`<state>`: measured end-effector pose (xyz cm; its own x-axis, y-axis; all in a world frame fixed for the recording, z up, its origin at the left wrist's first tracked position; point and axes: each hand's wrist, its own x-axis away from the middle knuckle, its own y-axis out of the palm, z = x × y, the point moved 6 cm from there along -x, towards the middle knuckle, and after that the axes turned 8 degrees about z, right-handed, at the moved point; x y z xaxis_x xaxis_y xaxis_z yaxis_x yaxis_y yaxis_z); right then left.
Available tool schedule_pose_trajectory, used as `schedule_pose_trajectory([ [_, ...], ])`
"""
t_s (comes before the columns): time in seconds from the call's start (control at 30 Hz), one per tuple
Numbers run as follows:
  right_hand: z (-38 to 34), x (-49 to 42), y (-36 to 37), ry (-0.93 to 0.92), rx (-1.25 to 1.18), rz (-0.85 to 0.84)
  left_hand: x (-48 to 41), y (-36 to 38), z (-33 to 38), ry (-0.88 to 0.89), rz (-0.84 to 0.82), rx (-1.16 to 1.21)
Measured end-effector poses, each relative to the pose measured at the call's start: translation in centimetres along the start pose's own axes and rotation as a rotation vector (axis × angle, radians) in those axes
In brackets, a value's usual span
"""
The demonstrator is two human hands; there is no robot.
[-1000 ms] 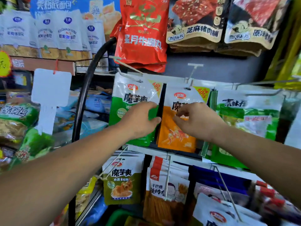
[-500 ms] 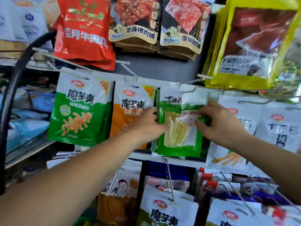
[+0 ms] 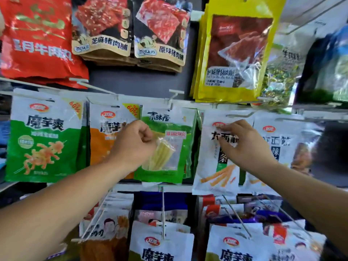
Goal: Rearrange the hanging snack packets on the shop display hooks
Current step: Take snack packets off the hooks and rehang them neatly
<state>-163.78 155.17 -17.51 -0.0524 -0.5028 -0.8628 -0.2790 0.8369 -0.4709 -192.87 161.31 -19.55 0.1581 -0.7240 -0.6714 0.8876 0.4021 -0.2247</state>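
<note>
Step in hand: straightening the middle row of hanging packets, by my reading of the hands.
How to do it well: hold each packet near its top edge and keep it square to its hook (image 3: 170, 99), so the hang hole does not tear and the front faces out.
Left hand (image 3: 134, 146): grip curled nearly closed, fingers bunched against the front of the green packet (image 3: 169, 147); whether it actually pinches the film I cannot tell.
Right hand (image 3: 243, 146): grip pressed together, fingertips (image 3: 222, 129) nipping the upper face of the white packet (image 3: 212, 166).
Where the packets are: both hang side by side on the middle row, between the orange packet (image 3: 102, 142) and another white one.
Risk: tugging downward could pull neighbours askew.
</note>
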Motion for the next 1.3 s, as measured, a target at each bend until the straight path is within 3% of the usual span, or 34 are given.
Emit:
schedule_pose_trajectory([
  [0.13,3.4,0.5,-1.4,0.105,0.081,0.03,2.4,5.4,3.8,0.035,-0.304,0.039],
  [0.23,7.2,0.8,-3.2,0.281,0.099,0.039,3.2,9.3,5.5,0.025,-0.392,0.035],
  [0.43,15.1,0.7,-6.9,0.582,0.014,0.102,2.5,13.3,6.7,-0.083,-0.235,0.08],
  [0.6,18.1,0.9,-6.3,0.859,-0.419,0.1,1.1,13.5,7.4,-0.089,-0.047,0.131],
  [0.77,18.3,0.4,-7.3,0.87,-0.433,0.304,0.3,12.8,8.9,-0.007,0.029,0.202],
  [0.93,16.4,-0.6,-6.8,0.89,-0.72,0.221,0.2,12.8,10.1,0.074,0.051,0.235],
  [1.1,15.3,-0.4,-7.1,0.97,-0.796,0.206,1.2,14.3,11.4,0.061,-0.16,0.225],
  [1.3,14.6,1.1,-11.3,0.971,-0.75,0.337,2.1,12.6,12.7,-0.006,-0.189,0.259],
])
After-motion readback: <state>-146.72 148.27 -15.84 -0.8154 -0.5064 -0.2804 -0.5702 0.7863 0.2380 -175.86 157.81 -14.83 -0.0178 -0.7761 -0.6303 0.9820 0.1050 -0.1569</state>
